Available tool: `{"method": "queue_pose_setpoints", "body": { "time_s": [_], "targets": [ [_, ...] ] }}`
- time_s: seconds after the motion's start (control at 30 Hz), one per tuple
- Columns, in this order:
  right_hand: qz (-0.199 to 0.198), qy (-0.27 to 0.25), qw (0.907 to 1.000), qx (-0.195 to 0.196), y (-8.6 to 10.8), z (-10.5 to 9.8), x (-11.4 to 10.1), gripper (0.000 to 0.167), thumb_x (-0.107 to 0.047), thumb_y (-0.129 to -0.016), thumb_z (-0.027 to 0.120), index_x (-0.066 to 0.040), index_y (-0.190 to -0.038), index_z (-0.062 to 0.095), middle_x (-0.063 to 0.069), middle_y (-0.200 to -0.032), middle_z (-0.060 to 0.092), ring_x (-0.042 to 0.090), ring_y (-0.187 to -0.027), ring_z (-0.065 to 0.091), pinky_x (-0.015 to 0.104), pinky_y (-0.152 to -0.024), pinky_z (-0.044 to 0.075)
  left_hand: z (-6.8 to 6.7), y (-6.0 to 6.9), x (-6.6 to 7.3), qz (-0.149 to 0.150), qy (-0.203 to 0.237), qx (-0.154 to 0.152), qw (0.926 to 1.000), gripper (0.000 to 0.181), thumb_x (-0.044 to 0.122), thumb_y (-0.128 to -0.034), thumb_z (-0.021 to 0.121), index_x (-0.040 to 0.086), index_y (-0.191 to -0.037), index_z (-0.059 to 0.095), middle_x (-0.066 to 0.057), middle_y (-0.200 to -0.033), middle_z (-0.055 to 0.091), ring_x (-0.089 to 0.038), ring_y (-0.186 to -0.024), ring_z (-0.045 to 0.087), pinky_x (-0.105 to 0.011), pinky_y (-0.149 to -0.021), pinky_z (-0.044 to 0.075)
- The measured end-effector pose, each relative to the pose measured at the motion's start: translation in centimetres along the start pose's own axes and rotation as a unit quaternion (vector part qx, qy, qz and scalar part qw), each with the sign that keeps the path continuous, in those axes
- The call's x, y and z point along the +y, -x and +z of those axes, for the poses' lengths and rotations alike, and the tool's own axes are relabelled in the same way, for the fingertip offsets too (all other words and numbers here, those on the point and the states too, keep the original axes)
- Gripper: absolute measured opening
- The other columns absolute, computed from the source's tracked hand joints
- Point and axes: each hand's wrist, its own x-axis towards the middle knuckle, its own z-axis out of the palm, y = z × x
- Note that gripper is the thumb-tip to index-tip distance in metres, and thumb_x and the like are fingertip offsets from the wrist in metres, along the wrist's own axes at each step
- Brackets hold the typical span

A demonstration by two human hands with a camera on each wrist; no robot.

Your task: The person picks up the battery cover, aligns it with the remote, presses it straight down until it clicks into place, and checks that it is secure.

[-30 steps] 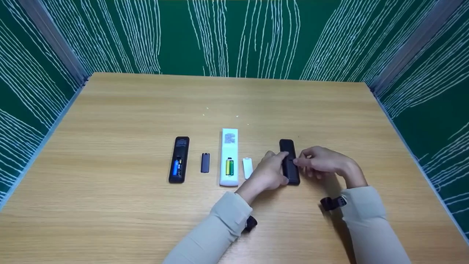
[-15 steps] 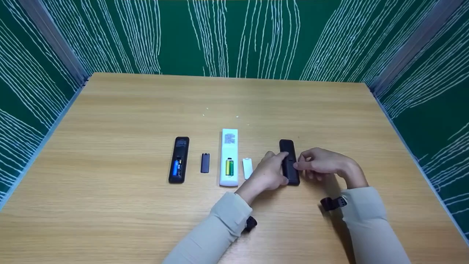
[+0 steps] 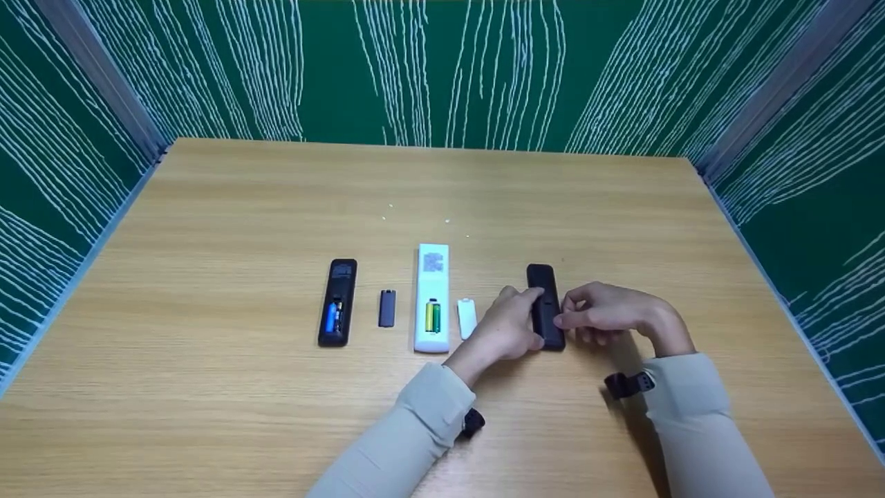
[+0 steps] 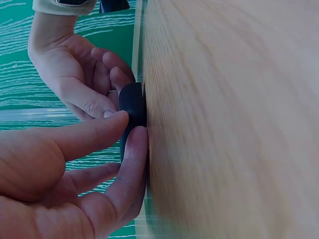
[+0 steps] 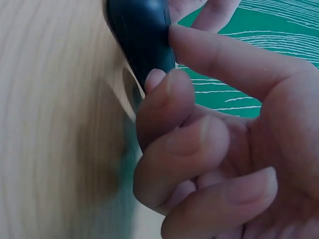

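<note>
In the head view a black remote (image 3: 543,304) lies face down on the table, its back upward. My left hand (image 3: 508,324) grips it from the left, thumb near its lower end and a finger higher up. The left wrist view shows my left hand's thumb and fingers around the remote (image 4: 131,104). From the right, my right hand (image 3: 608,311) has its thumb on the remote's right edge, the other fingers curled beside it. Seen from the right wrist, the thumb lies against the dark remote (image 5: 142,35) and a fingertip is at its side.
Left of the hands lie a white cover (image 3: 467,318), a white remote (image 3: 432,277) with two batteries showing, a small dark cover (image 3: 387,308) and another black remote (image 3: 340,280) with its battery bay uncovered. Tiny white bits lie farther back on the table (image 3: 263,200).
My right thumb has slid down along the right edge of the black remote, toward its lower end. My left hand and the other objects have stayed in place.
</note>
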Motion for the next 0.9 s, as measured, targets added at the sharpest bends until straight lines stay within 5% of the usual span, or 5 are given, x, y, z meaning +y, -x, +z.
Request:
{"method": "queue_pose_setpoints", "body": {
  "time_s": [0.4,0.9],
  "targets": [
    [-0.003,0.013,0.9998,-0.013,0.2,0.25,-0.25,0.023,-0.029,-0.099,0.069,-0.008,-0.094,0.062,0.003,-0.074,0.067,0.014,-0.06,0.056,0.025,-0.05,0.042,0.02,0.06,0.0,-0.001,0.006,0.0,1.0,0.084,0.002,-0.0855,0.085,0.014,-0.16,0.048,-0.008,-0.135,0.053,-0.018,-0.111,0.056,-0.023,-0.103,0.047],
    [-0.012,0.017,0.9996,0.018,-0.12,0.3,-0.16,0.025,-0.031,-0.101,0.065,-0.007,-0.095,0.064,0.003,-0.074,0.065,0.016,-0.06,0.056,0.028,-0.049,0.042,-0.01,0.04,-0.02,0.001,0.015,-0.001,0.9999,0.084,0.002,-0.0858,0.085,0.014,-0.16,0.049,-0.009,-0.135,0.053,-0.018,-0.109,0.055,-0.023,-0.102,0.046]
  ]
}}
